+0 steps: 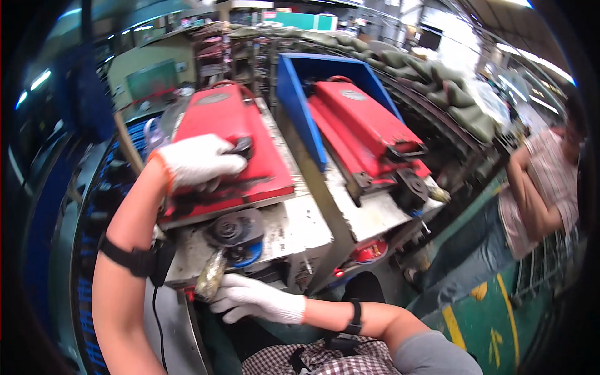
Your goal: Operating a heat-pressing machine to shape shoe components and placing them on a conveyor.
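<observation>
My left hand (199,161), in a white knit glove, reaches over the red machine cover (214,119) on the left bench. Its thumb and fingers are closed around a small dark piece (243,147), blurred, perhaps a black knob. Low in front of me, my right hand (259,300), also gloved, has its fingers curled at the lower end of a tape-wrapped handle (211,275). This handle slants down from a round dark metal hub (234,228) at the bench's front. Below the hub, a blue dish (250,255) of small dark parts is partly hidden.
To the right stands a second red machine (365,119) with a blue guard (301,109) and its own wrapped handle (439,194). A red dish (370,251) sits beneath it. Dark green bundles (431,84) line a rack behind. A person (540,187) is at the far right.
</observation>
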